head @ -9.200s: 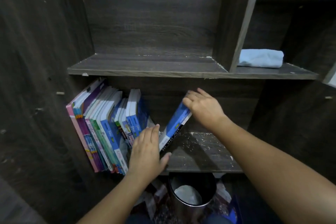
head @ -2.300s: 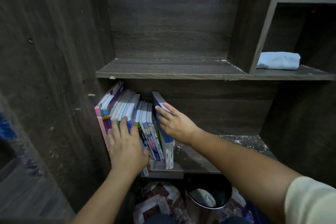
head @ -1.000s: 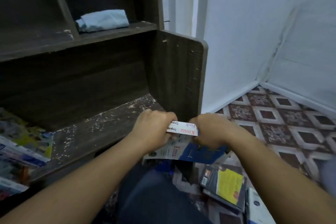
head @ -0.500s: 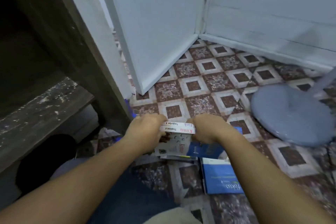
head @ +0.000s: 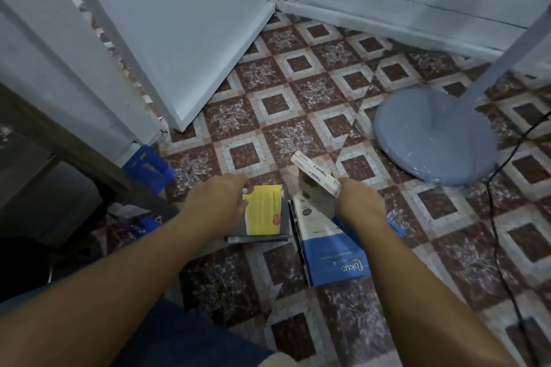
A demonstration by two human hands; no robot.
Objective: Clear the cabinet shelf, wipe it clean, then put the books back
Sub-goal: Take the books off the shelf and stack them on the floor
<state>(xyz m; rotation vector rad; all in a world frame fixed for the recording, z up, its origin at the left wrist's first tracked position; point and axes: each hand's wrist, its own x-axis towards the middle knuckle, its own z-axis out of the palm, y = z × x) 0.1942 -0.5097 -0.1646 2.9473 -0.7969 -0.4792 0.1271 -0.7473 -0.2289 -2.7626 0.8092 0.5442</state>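
Note:
I look down at the tiled floor beside the cabinet. My right hand grips the near end of a white-spined book, which stands tilted on its edge above the floor. My left hand is off that book, and its loosely bent fingertips touch the upper left edge of a dark book with a yellow panel lying flat. A blue and white "fokus" book lies flat under my right forearm. Another blue book leans by the cabinet corner. The shelf is out of view.
The dark cabinet side panel runs along the left, with a white door and wall behind it. A grey fan base with its pole stands at the right, and a black cable trails down the floor. My knee is at the bottom.
I turned from the shelf to the floor carrying the white-spined book in both hands. Now my left hand has let go of it and touches the yellow-panel book; my right hand has swung the book rightward.

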